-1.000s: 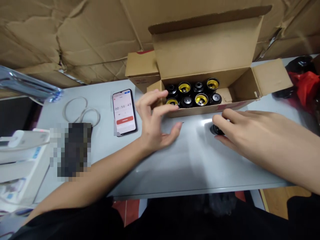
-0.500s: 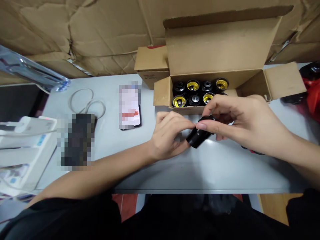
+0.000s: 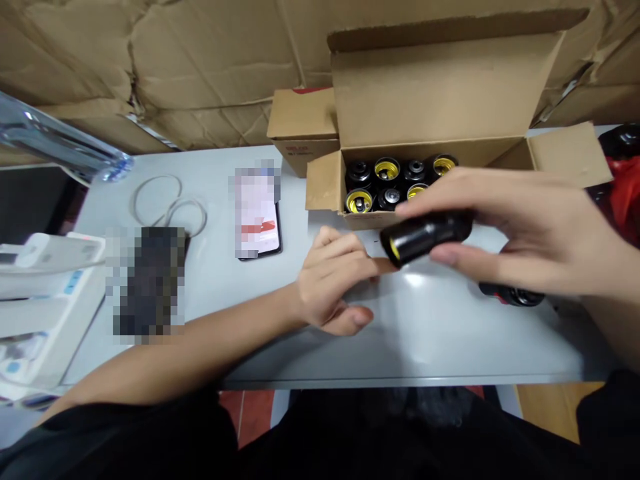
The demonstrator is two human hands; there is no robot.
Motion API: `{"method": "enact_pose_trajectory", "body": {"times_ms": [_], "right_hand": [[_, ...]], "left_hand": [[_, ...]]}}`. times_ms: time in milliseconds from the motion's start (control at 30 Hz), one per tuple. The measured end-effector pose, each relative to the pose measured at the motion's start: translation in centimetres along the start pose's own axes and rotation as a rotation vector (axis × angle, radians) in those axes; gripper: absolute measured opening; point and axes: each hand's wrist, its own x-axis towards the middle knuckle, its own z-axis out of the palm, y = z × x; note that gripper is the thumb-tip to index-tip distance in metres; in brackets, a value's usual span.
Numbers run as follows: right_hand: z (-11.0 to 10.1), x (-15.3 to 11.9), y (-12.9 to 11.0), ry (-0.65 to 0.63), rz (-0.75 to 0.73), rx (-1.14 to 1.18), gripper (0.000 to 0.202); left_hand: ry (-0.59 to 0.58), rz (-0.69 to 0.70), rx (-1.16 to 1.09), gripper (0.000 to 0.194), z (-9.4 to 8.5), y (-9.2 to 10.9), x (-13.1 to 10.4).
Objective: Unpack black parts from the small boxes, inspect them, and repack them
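A black cylindrical part (image 3: 425, 237) with a yellow inside at its near-left end is pinched between the thumb and fingers of my right hand (image 3: 525, 233). It lies tilted in the air over the table, in front of the open cardboard box (image 3: 425, 100). My left hand (image 3: 340, 280) is beside its left end, thumb apart and fingers loosely bent, with a fingertip at or behind the part's rim. Several similar black parts, some showing yellow insides (image 3: 387, 169), stand in rows in the box. My right hand hides part of the box.
A phone with a lit screen (image 3: 257, 213) and a dark blurred object (image 3: 153, 283) lie to the left, near a looped cable (image 3: 157, 200). White power strips (image 3: 65, 300) are at far left. Another black part (image 3: 515, 294) lies under my right hand.
My right hand has turned the black part nearly level and moved it up and right. My left thumb and fingers have come off it and spread apart.
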Motion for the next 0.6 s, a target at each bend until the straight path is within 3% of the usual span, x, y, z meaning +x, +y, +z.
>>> {"method": "enact_pose_trajectory", "body": {"times_ms": [100,167,300,433,533,600], "right_hand": [[-1.3,-0.2,1.0,0.191,0.139,0.056,0.036],[-2.1,0.0,2.1,0.29,0.174,0.127,0.033],[-3.0,0.7,4.1,0.459,0.196,0.155,0.061],[-3.4,0.7,5.2,0.446,0.163,0.117,0.065],[-3.6,0.8,5.6,0.424,0.129,0.151,0.052],[-3.7,1.0,5.7,0.436,0.142,0.2,0.043]], "left_hand": [[0.029,0.258,0.006,0.043,-0.4,-0.9,0.6],[0.069,0.254,0.044,0.04,-0.2,-1.6,0.9],[0.22,0.221,0.064,0.033,0.9,-2.5,0.7],[0.363,0.151,0.169,0.027,1.6,-3.6,0.0],[0.442,0.16,0.25,0.03,1.6,-4.9,-0.3],[0.427,0.134,0.259,0.039,1.5,-5.6,-0.3]]}}
